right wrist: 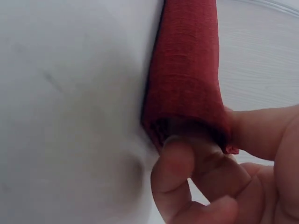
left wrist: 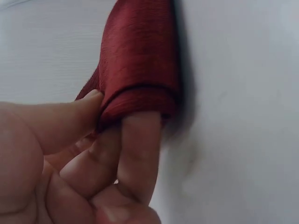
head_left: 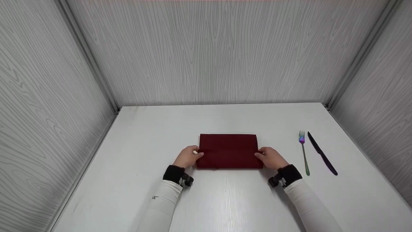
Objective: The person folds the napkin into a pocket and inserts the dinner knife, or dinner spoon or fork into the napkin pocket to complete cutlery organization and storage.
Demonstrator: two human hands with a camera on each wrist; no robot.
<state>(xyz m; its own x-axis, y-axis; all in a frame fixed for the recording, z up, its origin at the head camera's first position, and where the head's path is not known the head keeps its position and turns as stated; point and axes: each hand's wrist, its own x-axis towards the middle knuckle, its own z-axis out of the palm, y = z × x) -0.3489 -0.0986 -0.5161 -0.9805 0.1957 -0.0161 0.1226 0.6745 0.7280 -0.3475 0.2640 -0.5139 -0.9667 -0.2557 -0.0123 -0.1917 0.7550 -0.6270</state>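
A dark red folded cloth (head_left: 228, 149) lies flat and rectangular near the middle of the white table. My left hand (head_left: 188, 156) pinches its left end, thumb on top. In the left wrist view, fingers (left wrist: 140, 154) reach inside the fold of the cloth (left wrist: 140, 51). At the opposite end my right hand (head_left: 272, 158) pinches the cloth, its thumb over the upper face. The right wrist view shows fingers tucked into the open end of the folded layers (right wrist: 187, 70), so those fingertips are hidden.
To the right of the cloth lie a fork (head_left: 303, 151) with a rainbow sheen and a dark knife (head_left: 322, 153), side by side. Grey wood-grain panels (head_left: 206, 54) stand around the back and sides of the white table (head_left: 128, 154).
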